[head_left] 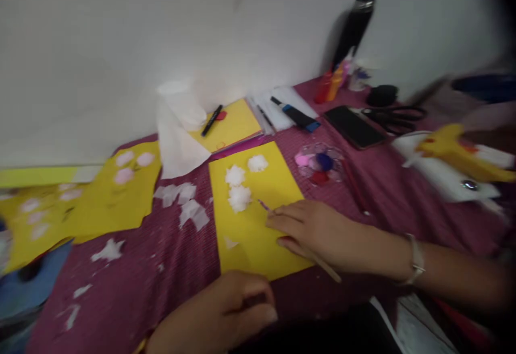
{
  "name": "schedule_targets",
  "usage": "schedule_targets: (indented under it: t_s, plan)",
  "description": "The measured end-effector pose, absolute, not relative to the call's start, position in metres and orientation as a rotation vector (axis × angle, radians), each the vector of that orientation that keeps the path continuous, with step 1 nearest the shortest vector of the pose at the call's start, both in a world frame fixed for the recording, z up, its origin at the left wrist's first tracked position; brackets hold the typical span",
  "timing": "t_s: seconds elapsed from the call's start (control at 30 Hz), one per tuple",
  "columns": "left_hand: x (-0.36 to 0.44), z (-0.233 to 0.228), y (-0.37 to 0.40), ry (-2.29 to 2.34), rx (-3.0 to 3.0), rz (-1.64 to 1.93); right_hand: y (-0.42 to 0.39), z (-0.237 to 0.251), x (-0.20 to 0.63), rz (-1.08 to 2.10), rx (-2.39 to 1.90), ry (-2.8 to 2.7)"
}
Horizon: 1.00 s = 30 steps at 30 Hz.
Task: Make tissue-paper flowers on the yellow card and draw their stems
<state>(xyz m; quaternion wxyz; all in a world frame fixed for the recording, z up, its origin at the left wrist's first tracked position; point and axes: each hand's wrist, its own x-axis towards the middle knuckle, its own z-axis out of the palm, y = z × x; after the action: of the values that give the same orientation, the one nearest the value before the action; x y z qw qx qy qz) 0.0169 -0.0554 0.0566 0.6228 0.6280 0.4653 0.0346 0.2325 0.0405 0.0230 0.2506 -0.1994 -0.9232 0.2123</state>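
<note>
A yellow sheet [262, 246] lies on the cloth in front of me, bearing several white paper tufts [239, 198]. My right hand [310, 233] rests low over the sheet's right side, closed around a thin paintbrush [328, 271]. The brush's purple tip shows beyond the fingertips, close to the tufts, and its pale wooden handle sticks out below the thumb. By the sheet's lower edge, my left hand [229, 308] is curled, with nothing visible between thumb and finger. Torn white tissue pieces [193, 214] lie left of the sheet.
Decorated yellow sheets [116, 203] lie at the left. Behind are white tissue [179, 144], a black marker [212, 120] and a blue-black cutter [296, 115]. A paint palette [320, 163], phone [355, 126], scissors [393, 120] and yellow glue gun [455, 152] are at right.
</note>
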Motion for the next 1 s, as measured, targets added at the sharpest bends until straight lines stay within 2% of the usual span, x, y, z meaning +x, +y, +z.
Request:
schedule_targets:
  t_s: [0.1,0.17,0.3,0.43,0.6,0.8,1.0]
  plan:
    - [0.02,0.051,-0.045,1.22,1.594,0.094,0.047,0.027,0.241,0.568,-0.498,-2.631]
    - [0.028,0.046,-0.035,1.185,1.749,0.137,0.059,0.031,0.25,0.631,-0.603,-2.514]
    - [0.05,0.033,-0.016,1.028,2.258,0.327,0.099,0.034,0.282,0.804,-0.999,-1.822]
    - [0.066,0.014,-0.01,0.848,2.643,0.443,0.131,0.03,0.31,1.005,-0.954,-1.38]
    - [0.072,-0.006,-0.014,0.85,2.625,0.452,0.133,0.027,0.312,1.073,-0.944,-1.395]
    - [0.071,-0.013,-0.017,0.895,2.614,0.485,0.129,0.023,0.31,0.984,-1.045,-1.43]
    - [0.074,-0.008,-0.025,0.934,2.663,0.259,0.136,0.008,0.307,0.954,-1.047,-1.258]
